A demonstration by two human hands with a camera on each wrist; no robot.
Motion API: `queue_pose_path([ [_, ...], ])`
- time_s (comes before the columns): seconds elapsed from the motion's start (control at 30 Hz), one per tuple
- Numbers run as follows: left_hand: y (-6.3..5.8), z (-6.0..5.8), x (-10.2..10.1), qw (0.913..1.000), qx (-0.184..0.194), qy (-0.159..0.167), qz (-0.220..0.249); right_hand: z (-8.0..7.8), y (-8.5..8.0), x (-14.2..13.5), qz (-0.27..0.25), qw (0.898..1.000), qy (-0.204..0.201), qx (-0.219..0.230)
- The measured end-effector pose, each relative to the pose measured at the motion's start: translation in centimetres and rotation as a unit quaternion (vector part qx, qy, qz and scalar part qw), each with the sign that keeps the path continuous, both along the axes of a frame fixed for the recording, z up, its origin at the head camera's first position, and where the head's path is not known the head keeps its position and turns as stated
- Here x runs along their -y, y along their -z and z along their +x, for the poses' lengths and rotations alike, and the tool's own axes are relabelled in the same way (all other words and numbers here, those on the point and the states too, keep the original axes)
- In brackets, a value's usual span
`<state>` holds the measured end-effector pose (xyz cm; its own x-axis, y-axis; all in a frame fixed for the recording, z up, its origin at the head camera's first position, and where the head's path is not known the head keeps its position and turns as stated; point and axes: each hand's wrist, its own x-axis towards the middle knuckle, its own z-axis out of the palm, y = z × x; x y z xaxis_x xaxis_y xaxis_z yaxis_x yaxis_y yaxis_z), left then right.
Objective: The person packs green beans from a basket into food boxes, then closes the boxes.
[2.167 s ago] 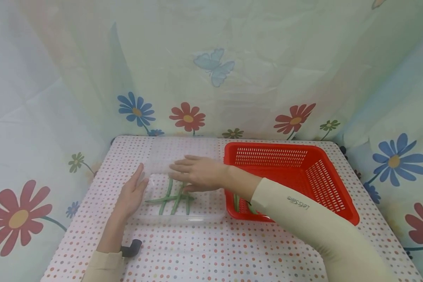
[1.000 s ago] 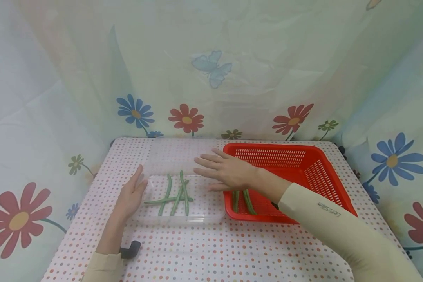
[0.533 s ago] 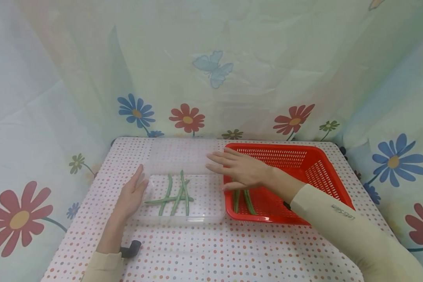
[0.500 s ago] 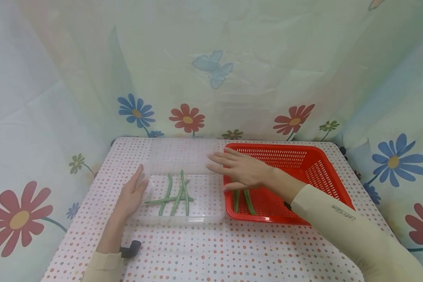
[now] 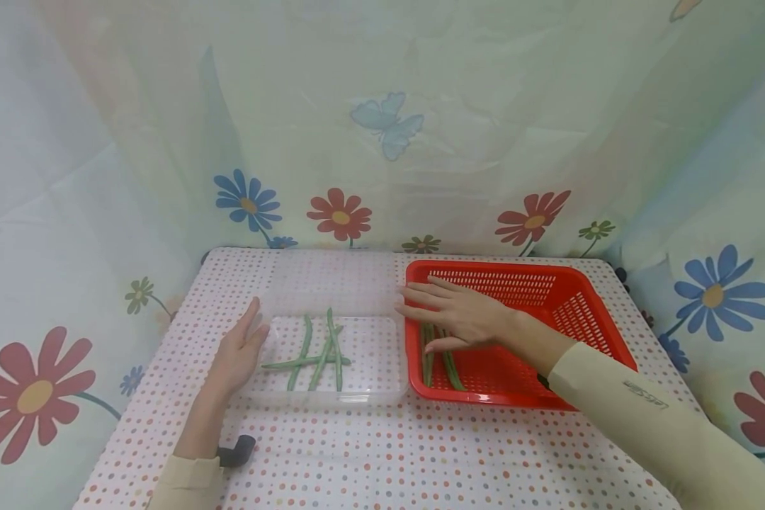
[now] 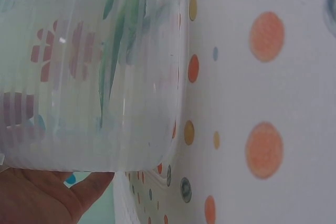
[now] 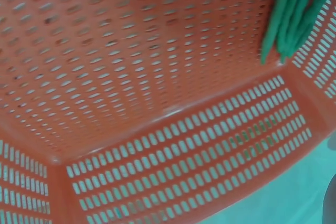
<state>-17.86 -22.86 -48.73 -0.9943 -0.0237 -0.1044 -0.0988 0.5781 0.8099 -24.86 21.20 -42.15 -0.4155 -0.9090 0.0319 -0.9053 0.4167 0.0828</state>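
Green beans (image 5: 451,370) in red basket (image 5: 506,365), partly under right hand (image 5: 462,313).

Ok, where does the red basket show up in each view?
Head: basket right of centre.
Left wrist: not in it.
Right wrist: it fills most of the picture.
Landmark shared by head and right wrist: the beans in the basket, towards its left end in the first, top right in the second.
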Motion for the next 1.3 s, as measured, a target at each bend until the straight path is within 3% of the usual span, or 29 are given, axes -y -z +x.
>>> queue_pose_path([
  [1.0,0.1,0.0,0.1,1.0,0.002,0.004,0.004,-0.2,0.9,-3.5,0.001,1.0,-0.001,-0.03],
  [1.13,0.2,0.0,0.0,1.0,0.001,0.001,0.005,-0.1,1.1,-3.9,0.017,1.0,0.001,-0.021],
  [1.3,0.1,0.0,-0.1,1.0,0.002,0.0,0.002,0.0,1.6,-4.6,0.061,0.998,-0.007,0.029],
])
